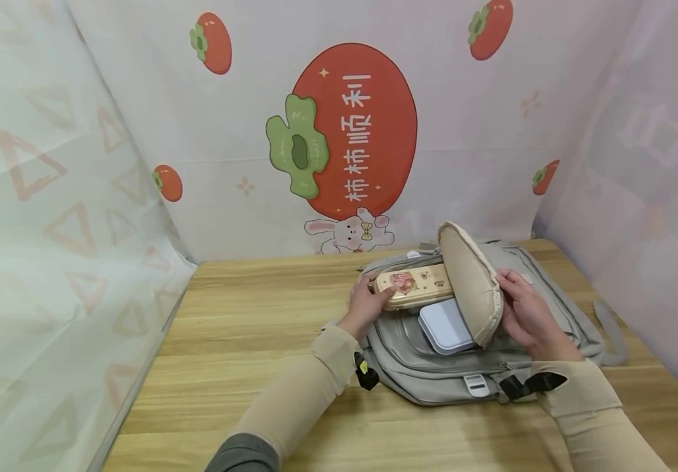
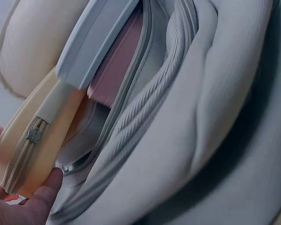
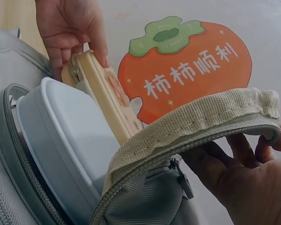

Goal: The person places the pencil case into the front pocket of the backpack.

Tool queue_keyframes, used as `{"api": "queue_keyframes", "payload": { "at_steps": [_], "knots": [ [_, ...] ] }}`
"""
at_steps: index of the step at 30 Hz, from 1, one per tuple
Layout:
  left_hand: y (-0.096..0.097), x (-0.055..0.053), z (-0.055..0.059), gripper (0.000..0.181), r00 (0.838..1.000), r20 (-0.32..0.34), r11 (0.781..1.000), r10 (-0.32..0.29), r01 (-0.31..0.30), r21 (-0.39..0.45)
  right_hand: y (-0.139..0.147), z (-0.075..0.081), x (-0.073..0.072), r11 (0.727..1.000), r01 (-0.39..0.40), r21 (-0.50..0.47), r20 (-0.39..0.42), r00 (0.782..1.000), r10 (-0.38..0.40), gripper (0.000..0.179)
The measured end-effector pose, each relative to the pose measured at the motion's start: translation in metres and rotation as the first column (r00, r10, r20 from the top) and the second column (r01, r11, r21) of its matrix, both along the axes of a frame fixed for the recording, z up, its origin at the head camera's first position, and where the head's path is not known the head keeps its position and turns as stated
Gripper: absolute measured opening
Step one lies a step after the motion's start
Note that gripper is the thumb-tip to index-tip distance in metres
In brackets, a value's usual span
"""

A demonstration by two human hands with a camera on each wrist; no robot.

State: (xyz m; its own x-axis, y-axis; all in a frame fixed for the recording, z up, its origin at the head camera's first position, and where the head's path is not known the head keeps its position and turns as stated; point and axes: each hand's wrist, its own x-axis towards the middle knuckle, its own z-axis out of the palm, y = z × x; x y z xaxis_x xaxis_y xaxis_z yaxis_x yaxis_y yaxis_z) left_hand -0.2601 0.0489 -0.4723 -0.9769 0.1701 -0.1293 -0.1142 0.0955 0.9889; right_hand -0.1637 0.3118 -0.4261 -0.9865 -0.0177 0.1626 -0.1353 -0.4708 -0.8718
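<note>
A grey backpack [image 1: 400, 377] lies on the table with its zipped compartment open. My left hand [image 1: 367, 303] grips the end of a cream zippered pencil case [image 1: 424, 286] with cartoon prints, which sits partly in the opening. My right hand [image 1: 526, 313] holds the edge of the raised flap [image 1: 470, 282], its fingers under the zipper edge in the right wrist view. Next to the pencil case, a pale blue box [image 1: 448, 326] sticks out of the compartment. Below that box, the left wrist view shows a dusky pink item [image 2: 116, 70] inside. The flap hides the far ends of the case and box.
The wooden table [image 1: 244, 354] extends to the left and front of the backpack. Behind it hangs a white cloth [image 1: 244, 118] printed with persimmons. A strap [image 1: 613, 337] lies off the backpack's right side, and a buckle [image 1: 477, 385] rests at its front edge.
</note>
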Motion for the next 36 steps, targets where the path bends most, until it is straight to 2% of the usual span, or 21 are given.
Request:
{"api": "queue_keyframes", "payload": {
  "at_steps": [8,18,24,30,32,34,36],
  "knots": [
    [0.023,0.000,0.000,0.052,1.000,-0.010,1.000,0.004,-0.004,0.005,-0.003,0.000,-0.001,1.000,0.009,-0.006,-0.018,1.000,-0.009,0.020],
    [0.049,-0.004,0.002,0.049,0.998,-0.056,0.987,0.009,-0.018,-0.159,-0.004,0.001,-0.004,0.998,0.030,0.059,0.006,1.000,-0.030,0.020],
    [0.061,-0.004,0.003,0.044,0.996,-0.088,0.988,0.008,-0.022,-0.153,-0.006,0.002,-0.004,0.999,0.020,0.043,-0.006,1.000,-0.020,0.021],
    [0.071,-0.004,0.003,0.053,0.996,-0.087,0.988,0.000,-0.014,-0.153,-0.010,0.002,-0.003,0.998,0.018,0.059,0.000,1.000,-0.018,0.021],
    [0.071,-0.004,0.003,0.055,0.996,-0.088,0.986,-0.011,-0.004,-0.168,-0.012,0.004,-0.002,0.994,0.028,0.103,0.021,0.999,-0.031,0.020],
    [0.069,-0.004,0.004,0.057,0.995,-0.092,0.983,-0.033,0.016,-0.181,-0.016,0.007,-0.001,0.978,0.040,0.203,0.038,0.998,-0.049,0.018],
    [0.064,-0.004,0.005,0.055,0.993,-0.092,0.984,-0.068,0.052,-0.170,-0.024,0.011,-0.001,0.936,0.047,0.350,0.033,0.997,-0.063,0.014]
  ]
}}
